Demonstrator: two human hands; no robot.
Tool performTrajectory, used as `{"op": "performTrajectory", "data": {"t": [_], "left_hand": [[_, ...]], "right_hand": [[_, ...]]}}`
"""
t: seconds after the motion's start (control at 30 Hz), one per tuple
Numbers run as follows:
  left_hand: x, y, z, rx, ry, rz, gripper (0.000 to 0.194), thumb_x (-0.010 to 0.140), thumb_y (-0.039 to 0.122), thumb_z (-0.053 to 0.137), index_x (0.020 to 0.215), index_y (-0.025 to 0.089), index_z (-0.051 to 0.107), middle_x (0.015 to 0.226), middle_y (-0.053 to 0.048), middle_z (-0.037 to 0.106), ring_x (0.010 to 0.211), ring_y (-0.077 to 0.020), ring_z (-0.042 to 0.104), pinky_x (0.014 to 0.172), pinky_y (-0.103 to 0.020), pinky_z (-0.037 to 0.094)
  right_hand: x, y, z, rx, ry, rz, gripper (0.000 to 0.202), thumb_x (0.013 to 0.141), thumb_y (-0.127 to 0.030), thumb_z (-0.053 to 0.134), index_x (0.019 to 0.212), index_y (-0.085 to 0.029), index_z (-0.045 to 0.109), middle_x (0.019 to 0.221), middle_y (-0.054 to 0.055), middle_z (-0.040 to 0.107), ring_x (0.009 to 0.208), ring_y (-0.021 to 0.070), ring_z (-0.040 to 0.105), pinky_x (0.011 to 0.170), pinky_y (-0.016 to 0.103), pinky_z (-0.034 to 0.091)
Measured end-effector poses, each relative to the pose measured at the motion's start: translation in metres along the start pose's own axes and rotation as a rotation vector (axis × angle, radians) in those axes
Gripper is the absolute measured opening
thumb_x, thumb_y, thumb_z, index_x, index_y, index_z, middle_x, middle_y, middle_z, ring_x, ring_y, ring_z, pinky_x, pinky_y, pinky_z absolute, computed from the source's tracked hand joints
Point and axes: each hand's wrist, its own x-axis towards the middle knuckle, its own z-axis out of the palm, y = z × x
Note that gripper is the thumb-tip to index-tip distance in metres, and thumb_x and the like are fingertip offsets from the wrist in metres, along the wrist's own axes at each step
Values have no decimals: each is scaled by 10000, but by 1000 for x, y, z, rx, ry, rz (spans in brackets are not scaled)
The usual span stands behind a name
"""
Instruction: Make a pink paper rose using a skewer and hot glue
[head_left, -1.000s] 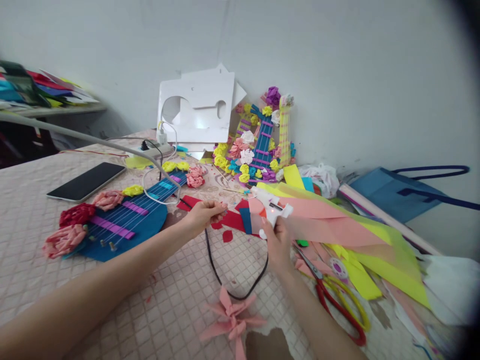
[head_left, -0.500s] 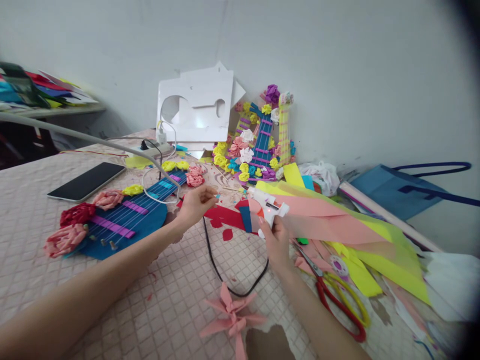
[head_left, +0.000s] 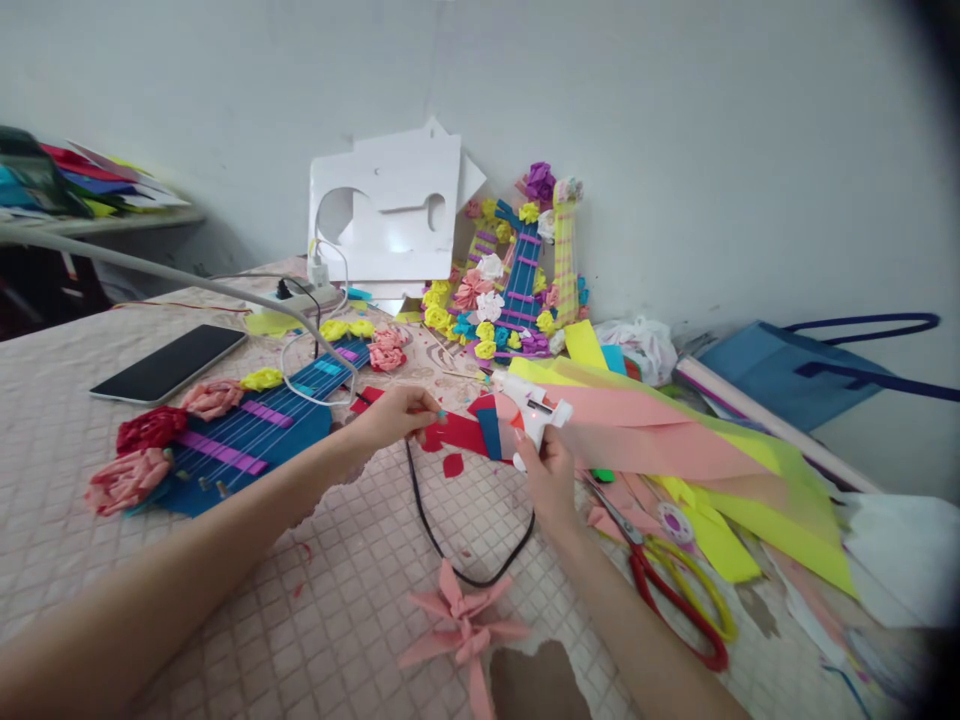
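Observation:
My right hand (head_left: 551, 480) is wrapped around a white hot glue gun (head_left: 531, 402) with a small red light, and its nozzle points left toward my other hand. My left hand (head_left: 394, 416) is closed in a pinch over red paper (head_left: 463, 434), left of the nozzle. A tiny blue bit shows at its fingertips; what they hold is too small to name. A black cord (head_left: 421, 525) loops on the table below both hands. In front lies a pink folded-paper star shape (head_left: 466, 632). A blue paper guitar (head_left: 289, 440) with paper roses lies beside my left forearm.
Scissors (head_left: 675, 600) lie right of my right forearm, near pink and yellow paper sheets (head_left: 675, 430). A phone (head_left: 171, 362) and a power strip (head_left: 300, 300) are at the left. Flower-covered paper guitars (head_left: 521, 275) and white cut-out boards (head_left: 397, 235) lean against the wall.
My left hand's fingertips have come down slightly and drawn closer together in a pinch. My right hand keeps the glue gun in almost the same place. The view has shifted a little.

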Motion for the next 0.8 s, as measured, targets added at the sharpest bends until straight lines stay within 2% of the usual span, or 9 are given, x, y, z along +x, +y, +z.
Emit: {"op": "performTrajectory", "data": {"t": [0.1,0.2,0.3,0.4,0.5,0.63,0.7,0.73,0.8], "left_hand": [[0,5,-4,-59,35,-1,199,605,199,766,665,132,588,595,-41,681,375,-72,527,380,-164,392],[5,8,-11,-124,219,112,233,683,274,731,720,148,538,647,-18,666,544,-96,618,552,-204,501],[11,7,-17,-140,425,267,186,772,288,646,810,169,507,809,-14,673,774,-109,650,761,-239,511],[13,4,-19,-60,486,356,138,761,233,642,831,166,543,885,-33,670,879,-136,632,832,-254,483],[10,0,-15,93,417,358,80,711,171,665,777,159,621,844,-37,674,819,-146,622,780,-239,477],[6,-7,-2,326,236,317,61,689,115,669,711,171,677,729,-17,659,695,-134,594,682,-223,469],[6,-10,4,440,144,288,51,704,115,683,693,164,676,718,-22,647,694,-137,583,695,-241,478],[6,-12,6,491,101,269,16,740,145,678,731,157,673,767,-30,650,727,-143,587,721,-261,489],[7,-17,10,579,22,224,118,845,242,617,911,150,651,944,-55,643,836,-163,601,779,-321,510]], "right_hand": [[0,0,0,7,1,3,284,778,-417,570,902,-164,599,717,4,582,628,147,488,565,260,396],[0,2,0,17,7,12,275,775,-422,577,865,-163,593,691,-4,568,607,139,475,553,255,390],[0,4,1,28,13,22,281,774,-426,579,861,-160,590,688,-5,564,604,136,472,552,254,391],[0,3,1,36,13,23,289,775,-427,578,884,-160,593,737,9,587,639,145,495,562,256,395],[1,1,1,34,9,21,285,775,-425,579,882,-162,595,744,11,595,644,149,502,567,259,393],[1,1,1,31,0,21,280,779,-419,581,887,-161,599,737,9,598,641,147,501,576,261,399],[0,2,1,31,-7,24,282,785,-420,580,891,-161,603,747,12,601,648,148,505,582,262,405],[0,3,1,32,-9,27,284,787,-423,579,892,-160,605,751,13,602,651,149,508,585,263,408],[0,4,1,32,-9,32,290,788,-428,580,892,-158,607,747,13,601,651,149,510,588,263,413]]}}
